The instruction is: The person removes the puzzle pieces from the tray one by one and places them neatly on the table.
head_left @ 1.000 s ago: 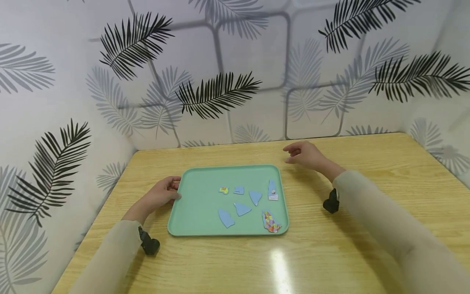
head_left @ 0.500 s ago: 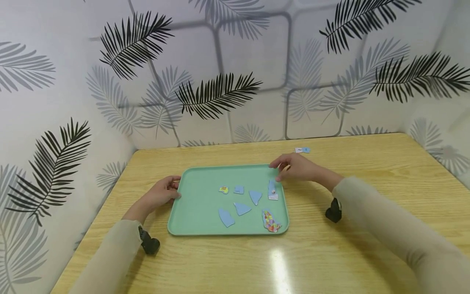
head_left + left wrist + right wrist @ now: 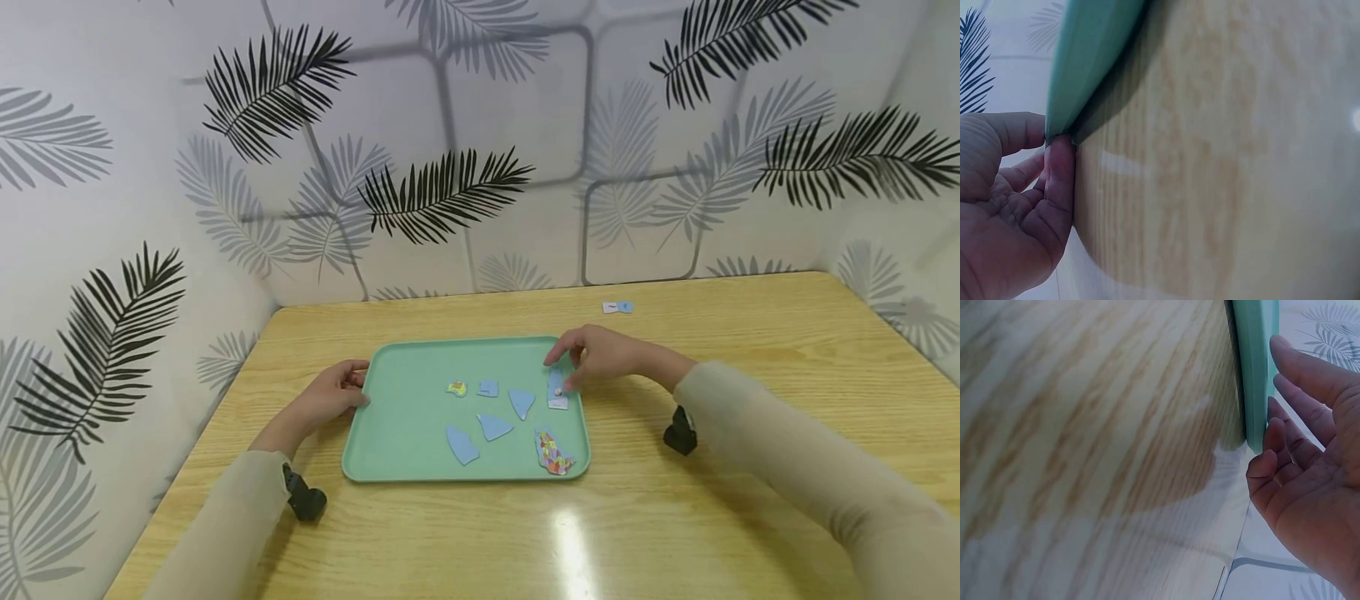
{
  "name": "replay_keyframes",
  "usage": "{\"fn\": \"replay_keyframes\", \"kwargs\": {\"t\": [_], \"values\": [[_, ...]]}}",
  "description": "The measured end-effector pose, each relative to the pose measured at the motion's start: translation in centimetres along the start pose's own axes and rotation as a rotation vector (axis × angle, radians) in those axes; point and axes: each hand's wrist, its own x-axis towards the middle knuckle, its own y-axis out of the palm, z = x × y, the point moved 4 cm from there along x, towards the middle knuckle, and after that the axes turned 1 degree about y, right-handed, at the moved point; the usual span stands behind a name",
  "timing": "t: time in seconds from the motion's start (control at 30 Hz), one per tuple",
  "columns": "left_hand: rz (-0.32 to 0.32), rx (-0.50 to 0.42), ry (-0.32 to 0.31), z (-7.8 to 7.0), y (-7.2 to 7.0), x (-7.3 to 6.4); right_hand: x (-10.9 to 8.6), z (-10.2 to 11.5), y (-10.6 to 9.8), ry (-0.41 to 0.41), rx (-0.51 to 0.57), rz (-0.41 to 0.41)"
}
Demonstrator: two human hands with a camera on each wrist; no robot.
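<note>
A green tray (image 3: 408,417) lies on the wooden table with several puzzle pieces in it. My left hand (image 3: 330,393) holds the tray's left rim between thumb and fingers; the left wrist view shows that rim (image 3: 1088,56) pinched. Over the tray's right edge hovers my right hand (image 3: 603,354), thumb and forefinger apart. Just below it lies a tall blue piece (image 3: 556,392), partly covered by the fingers. In the right wrist view the fingers (image 3: 1304,365) are spread beside the tray wall (image 3: 1252,381), and no piece is visible between them.
Loose blue pieces lie mid-tray, among them a pointed one (image 3: 495,427) and a long one (image 3: 462,445). A small yellow piece (image 3: 457,388) sits farther back, and a multicoloured piece (image 3: 553,454) at front right. Behind the tray, a white-and-blue pair of pieces (image 3: 617,307) rests on the table.
My right hand has come from the table's back edge, forward and left, over the tray's right side, uncovering the white-and-blue pieces behind it. The left hand and the tray stay put.
</note>
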Motion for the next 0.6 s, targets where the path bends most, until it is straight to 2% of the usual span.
{"fn": "replay_keyframes", "kwargs": {"t": [0.3, 0.6], "values": [[-0.013, -0.009, -0.007, -0.13, 0.48, -0.77, -0.07, 0.08, 0.39, 0.006, -0.031, 0.029], [-0.012, -0.013, 0.011, 0.13, 0.58, -0.79, -0.08, 0.67, 0.70, -0.001, -0.102, 0.052]]}}
